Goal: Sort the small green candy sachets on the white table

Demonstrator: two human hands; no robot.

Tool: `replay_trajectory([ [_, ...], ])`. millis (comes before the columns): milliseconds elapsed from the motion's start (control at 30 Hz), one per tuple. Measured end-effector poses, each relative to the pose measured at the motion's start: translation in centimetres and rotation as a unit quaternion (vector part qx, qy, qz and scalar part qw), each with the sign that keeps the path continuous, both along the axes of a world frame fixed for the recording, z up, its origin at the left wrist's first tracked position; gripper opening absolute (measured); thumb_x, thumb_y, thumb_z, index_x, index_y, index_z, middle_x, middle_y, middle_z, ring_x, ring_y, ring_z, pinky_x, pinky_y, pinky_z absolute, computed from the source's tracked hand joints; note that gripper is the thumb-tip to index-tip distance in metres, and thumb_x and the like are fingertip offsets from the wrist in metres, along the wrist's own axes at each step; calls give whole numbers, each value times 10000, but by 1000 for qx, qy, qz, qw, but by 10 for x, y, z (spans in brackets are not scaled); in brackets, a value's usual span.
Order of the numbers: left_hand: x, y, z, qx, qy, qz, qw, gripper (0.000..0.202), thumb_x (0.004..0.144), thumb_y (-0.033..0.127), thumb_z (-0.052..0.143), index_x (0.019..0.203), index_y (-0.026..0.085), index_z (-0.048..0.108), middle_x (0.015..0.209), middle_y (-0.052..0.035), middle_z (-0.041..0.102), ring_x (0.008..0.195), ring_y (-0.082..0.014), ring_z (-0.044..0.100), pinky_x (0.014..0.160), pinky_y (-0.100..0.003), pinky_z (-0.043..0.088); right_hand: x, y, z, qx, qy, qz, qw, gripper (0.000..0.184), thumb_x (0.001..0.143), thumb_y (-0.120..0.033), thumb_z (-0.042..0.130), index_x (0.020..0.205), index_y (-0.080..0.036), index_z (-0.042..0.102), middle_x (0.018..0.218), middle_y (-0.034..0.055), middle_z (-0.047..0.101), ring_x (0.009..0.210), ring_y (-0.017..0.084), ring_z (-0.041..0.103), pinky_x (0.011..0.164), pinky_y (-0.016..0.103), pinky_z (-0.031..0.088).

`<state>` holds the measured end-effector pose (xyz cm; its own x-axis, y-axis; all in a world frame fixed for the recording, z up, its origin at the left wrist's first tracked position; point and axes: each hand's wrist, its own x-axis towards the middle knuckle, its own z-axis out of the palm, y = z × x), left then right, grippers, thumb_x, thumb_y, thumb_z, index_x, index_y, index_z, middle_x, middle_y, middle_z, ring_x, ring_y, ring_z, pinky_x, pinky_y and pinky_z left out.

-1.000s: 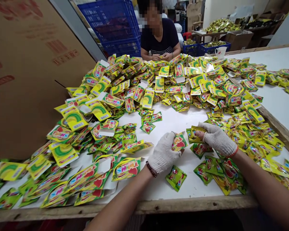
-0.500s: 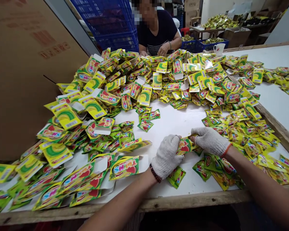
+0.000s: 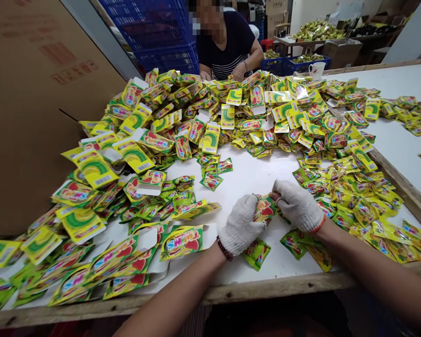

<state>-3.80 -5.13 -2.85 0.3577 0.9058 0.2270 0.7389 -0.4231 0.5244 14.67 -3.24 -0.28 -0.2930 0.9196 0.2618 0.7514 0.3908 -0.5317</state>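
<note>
Both my hands wear white knit gloves and meet over the white table point(image 3: 256, 175). My left hand point(image 3: 241, 224) is closed around a small stack of green-and-yellow candy sachets point(image 3: 264, 208). My right hand point(image 3: 296, 204) pinches the same stack from the right side, fingers closed. One loose sachet point(image 3: 257, 252) lies just below my left wrist. More loose sachets point(image 3: 298, 238) lie under my right wrist. A flat printed carton sleeve point(image 3: 182, 241) lies left of my left hand.
Heaps of sachets and flat cartons point(image 3: 210, 112) cover the far and left parts of the table. A seated person point(image 3: 228, 42) works at the far side. A large cardboard sheet point(image 3: 28, 93) stands on the left. Blue crates point(image 3: 161, 32) and a white cup point(image 3: 315, 69) sit behind.
My right hand has moved left from the sachet pile with a sachet and joined it to the stack in my left hand; both hands now sit together.
</note>
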Motion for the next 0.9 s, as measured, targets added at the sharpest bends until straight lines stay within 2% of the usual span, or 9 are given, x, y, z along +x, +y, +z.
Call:
replay_trajectory([
  [67,0,-1,0,10,-4,28,1000,312,764,259,639,1047,196,523,998,-76,611,955,-249,593,858,-386,515,-5,-1,3,-26,43,-19,999,100,874,-230,473,781,-215,507,753,30,567,709,173,504,658,275,363],
  [200,-3,2,-1,48,27,30,998,424,733,208,644,1136,172,515,1059,-95,610,1000,-265,583,897,-408,504,-1,-3,10,-163,156,-37,973,110,874,-300,475,911,-212,529,662,-26,545,573,140,482,561,254,358],
  [367,-5,5,-4,111,58,-26,992,550,707,187,654,1229,130,487,1110,-125,617,1026,-278,581,927,-416,495,4,0,9,-116,117,-27,986,151,783,-274,555,659,-189,536,620,-25,514,622,126,467,571,240,355],
  [433,-4,4,-4,112,64,-24,991,554,718,191,649,1243,139,482,1116,-127,618,1022,-282,584,920,-423,498,2,0,9,-139,126,-9,982,150,766,-226,520,634,-179,572,584,-25,513,594,116,464,546,231,353],
  [500,-4,4,-3,108,65,-16,992,540,730,200,649,1243,149,485,1121,-127,618,1026,-286,584,917,-428,499,0,-2,13,-218,169,-2,961,154,771,-229,508,716,-174,641,534,-38,501,512,101,450,484,216,343],
  [600,-5,5,-3,101,54,-6,993,514,739,213,657,1224,149,499,1119,-131,616,1039,-292,579,922,-435,493,0,-7,22,-362,245,8,899,263,808,-316,534,966,-158,672,483,-58,494,400,87,443,396,192,321],
  [733,-3,3,-2,61,0,-1,998,504,750,259,670,1220,162,511,1135,-125,615,1067,-289,571,948,-443,472,-3,-13,26,-458,228,79,856,291,826,-375,562,993,-147,634,452,-57,513,365,86,468,362,167,316],
  [800,-1,1,4,14,-53,-4,999,496,768,300,675,1218,164,519,1130,-116,621,1066,-279,572,955,-440,461,-4,-13,24,-424,211,97,875,231,821,-357,572,923,-160,636,530,-36,568,402,85,480,387,181,354],
  [900,3,0,14,-112,-174,-38,978,306,862,329,588,1124,172,572,1039,-74,656,958,-223,603,875,-383,487,-2,-13,22,-301,171,78,935,123,787,-284,595,740,-177,635,653,-3,600,521,104,498,464,215,395],
])
